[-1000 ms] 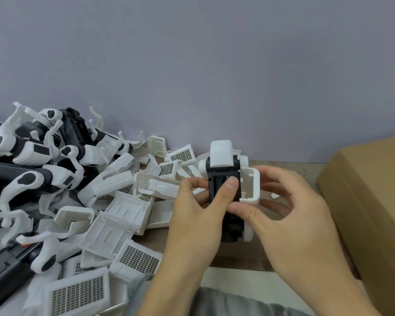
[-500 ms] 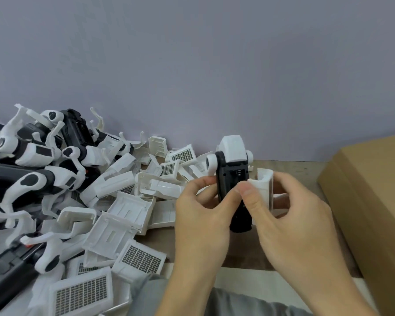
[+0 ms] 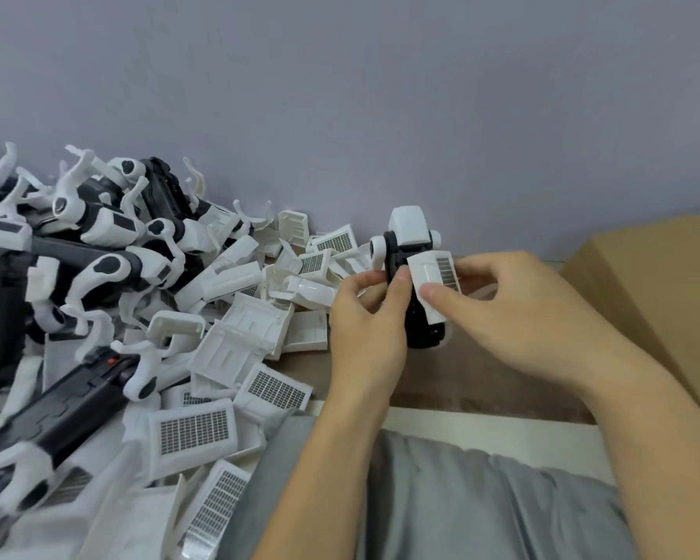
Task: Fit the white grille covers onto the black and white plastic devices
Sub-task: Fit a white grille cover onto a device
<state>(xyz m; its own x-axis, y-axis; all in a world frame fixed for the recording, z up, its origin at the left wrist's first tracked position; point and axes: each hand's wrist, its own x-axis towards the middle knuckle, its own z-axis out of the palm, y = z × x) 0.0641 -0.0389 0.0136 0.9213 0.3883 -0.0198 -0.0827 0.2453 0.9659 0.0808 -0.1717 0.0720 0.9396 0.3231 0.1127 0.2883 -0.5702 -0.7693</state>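
A black and white plastic device (image 3: 411, 252) stands upright above the table's middle, its white head at the top. My left hand (image 3: 370, 317) grips its black body from the left, thumb on the front. My right hand (image 3: 514, 313) pinches a white grille cover (image 3: 435, 282), thumb on its lower face, and holds it against the device's right front side, tilted. The cover's dark grid shows on its right half. The device's lower end (image 3: 425, 337) sticks out below both hands.
A big heap of loose white grille covers (image 3: 195, 432) and black and white devices (image 3: 110, 272) fills the left side of the table. A brown cardboard box (image 3: 663, 301) stands at the right. A grey wall is close behind. Bare wood (image 3: 461, 381) lies below my hands.
My right hand has turned the cover so its grille face shows and brought it from the device's right side onto its front. The device tilted slightly; my left hand keeps its grip.
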